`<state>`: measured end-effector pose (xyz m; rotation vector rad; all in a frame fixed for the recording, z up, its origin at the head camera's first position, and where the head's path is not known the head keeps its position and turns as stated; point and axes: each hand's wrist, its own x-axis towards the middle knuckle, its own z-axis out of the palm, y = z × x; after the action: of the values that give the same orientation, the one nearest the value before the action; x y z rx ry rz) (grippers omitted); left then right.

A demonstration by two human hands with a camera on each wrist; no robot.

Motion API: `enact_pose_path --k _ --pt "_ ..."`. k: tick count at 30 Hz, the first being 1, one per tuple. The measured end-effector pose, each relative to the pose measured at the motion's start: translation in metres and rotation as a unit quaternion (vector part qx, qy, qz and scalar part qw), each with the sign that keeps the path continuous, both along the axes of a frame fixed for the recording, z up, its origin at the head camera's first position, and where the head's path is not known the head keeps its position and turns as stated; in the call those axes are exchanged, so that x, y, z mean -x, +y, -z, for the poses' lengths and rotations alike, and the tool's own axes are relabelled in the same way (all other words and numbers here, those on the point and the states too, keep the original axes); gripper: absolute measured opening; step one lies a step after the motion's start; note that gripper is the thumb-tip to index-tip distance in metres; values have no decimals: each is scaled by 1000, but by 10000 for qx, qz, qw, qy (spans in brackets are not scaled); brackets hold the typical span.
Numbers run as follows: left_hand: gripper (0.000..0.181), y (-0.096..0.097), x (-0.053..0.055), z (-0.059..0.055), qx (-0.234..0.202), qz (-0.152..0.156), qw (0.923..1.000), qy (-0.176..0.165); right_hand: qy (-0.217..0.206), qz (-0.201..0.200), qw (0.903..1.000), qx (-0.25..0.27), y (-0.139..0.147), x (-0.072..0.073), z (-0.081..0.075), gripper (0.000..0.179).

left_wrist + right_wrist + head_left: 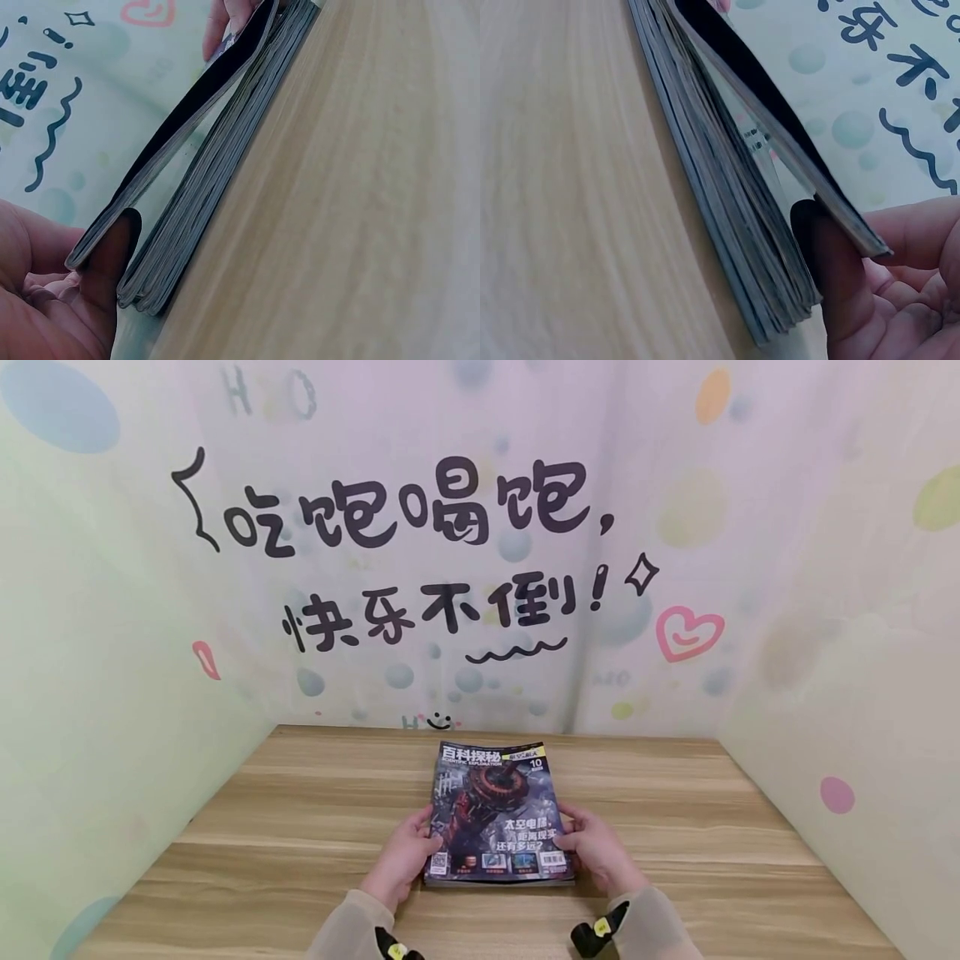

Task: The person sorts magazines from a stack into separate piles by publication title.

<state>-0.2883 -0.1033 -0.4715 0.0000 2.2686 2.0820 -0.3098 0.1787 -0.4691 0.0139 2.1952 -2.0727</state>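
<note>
Nearest are two pale beige sleeves [347,931], each with a black wrist-worn device bearing a yellow patch [590,937] at its cuff. From them reach the left hand [405,857] and the right hand [596,852], one at each side of a dark glossy magazine [491,814] with a red ringed machine on its cover, a white Chinese title, the words "SCIENTIFIC EXPLORATION" and a "10" at its upper right. Each hand pinches the magazine narrowly near its lower corner, thumb over the cover and a finger underneath. The magazine lies over a thick grey-edged stack of paper magazines [217,165], and both wrist views show a wedge-shaped gap between it and the stack beside the fingers. The stack rests flat on the light brown wood-grained tabletop [300,827], near the middle of its width. Beyond the tabletop's far edge rises a whitish wall covering [645,452] with pastel spots, carrying bold black Chinese lettering [452,614] in two lines, a small black smiling face [439,722] low down, and a pink outlined heart [686,640] to the right.
</note>
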Motion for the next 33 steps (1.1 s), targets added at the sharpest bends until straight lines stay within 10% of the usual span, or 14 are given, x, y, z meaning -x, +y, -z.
enact_pose_path --k 16,33 --pt "59 -28 4 -2 -361 -114 9993 -52 154 -42 9998 -146 -29 0 -9 64" --pt "64 -109 8 0 -814 155 9959 -373 219 -495 9981 -289 -101 6 -19 64"
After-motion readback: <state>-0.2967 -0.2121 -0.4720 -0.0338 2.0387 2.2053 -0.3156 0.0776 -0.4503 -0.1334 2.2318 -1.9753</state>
